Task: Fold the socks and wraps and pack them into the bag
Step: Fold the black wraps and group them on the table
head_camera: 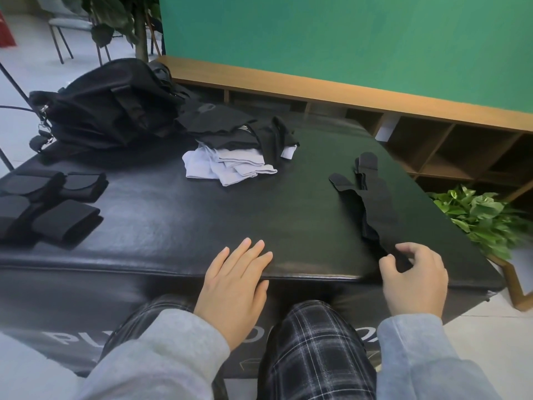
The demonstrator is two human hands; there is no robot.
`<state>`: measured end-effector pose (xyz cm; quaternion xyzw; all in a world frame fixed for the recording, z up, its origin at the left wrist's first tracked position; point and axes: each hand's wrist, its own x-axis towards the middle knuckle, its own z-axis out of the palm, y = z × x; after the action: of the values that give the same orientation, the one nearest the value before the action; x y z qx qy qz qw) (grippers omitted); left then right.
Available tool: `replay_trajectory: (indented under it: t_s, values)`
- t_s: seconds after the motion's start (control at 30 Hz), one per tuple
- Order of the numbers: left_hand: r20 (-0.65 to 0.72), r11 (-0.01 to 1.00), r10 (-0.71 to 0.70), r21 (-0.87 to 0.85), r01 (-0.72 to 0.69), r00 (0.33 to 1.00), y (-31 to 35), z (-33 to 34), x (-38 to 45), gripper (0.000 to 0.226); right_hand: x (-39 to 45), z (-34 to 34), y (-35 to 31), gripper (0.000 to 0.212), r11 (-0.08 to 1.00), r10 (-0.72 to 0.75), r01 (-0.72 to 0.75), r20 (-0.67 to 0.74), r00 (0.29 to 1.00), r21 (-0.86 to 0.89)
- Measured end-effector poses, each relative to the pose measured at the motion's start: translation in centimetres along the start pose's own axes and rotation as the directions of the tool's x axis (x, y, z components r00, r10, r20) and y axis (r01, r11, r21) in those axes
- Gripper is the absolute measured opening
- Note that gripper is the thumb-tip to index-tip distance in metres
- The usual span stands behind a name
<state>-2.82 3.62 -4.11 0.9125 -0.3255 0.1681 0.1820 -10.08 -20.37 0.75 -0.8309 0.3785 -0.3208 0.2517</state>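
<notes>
A long black wrap [372, 203] lies stretched out on the right side of the black padded table [202, 215]. My right hand [412, 278] pinches its near end at the table's front edge. My left hand [236, 278] rests flat on the front edge, holding nothing. A pile of black and white socks [230, 151] lies at the middle back. Several folded black wraps [54, 203] sit at the left. The black bag [106, 108] stands at the back left.
A wooden shelf unit [432, 140] runs behind the table under a green wall. A leafy plant [484, 217] stands at the right, close to the table's edge. A chair and a tree trunk are at the far back left.
</notes>
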Motion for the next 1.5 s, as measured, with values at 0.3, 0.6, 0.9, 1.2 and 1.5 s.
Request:
replay_trajectory:
  t_s: [0.3,0.6,0.9,1.2,1.5]
  values:
    - [0.007,1.000,0.001,0.004,-0.001,1.000,0.0,-0.1,-0.1,0.041,-0.2,0.1,-0.7,0.048,0.970,0.139,-0.097,0.176,0.975,-0.224]
    - [0.012,1.000,0.001,-0.006,-0.001,1.000,-0.1,0.0,0.0,0.041,-0.3,-0.8,-1.9,0.038,0.989,0.103,-0.122,0.192,0.976,0.089]
    - [0.012,0.999,-0.006,-0.042,0.007,1.000,-0.1,0.0,-0.1,0.040,-2.1,0.2,-5.2,0.014,0.955,-0.103,0.030,0.237,0.966,0.294]
    - [0.021,0.993,-0.021,-0.118,0.023,1.000,0.2,-0.3,0.0,0.048,-3.1,1.5,-4.8,0.020,0.959,-0.100,-0.037,0.462,0.881,0.279]
    - [-0.015,0.969,0.127,-0.212,-0.128,0.992,0.1,-0.8,0.0,0.071,-4.0,1.1,-5.9,0.017,0.927,-0.200,-0.107,0.715,0.670,0.360]
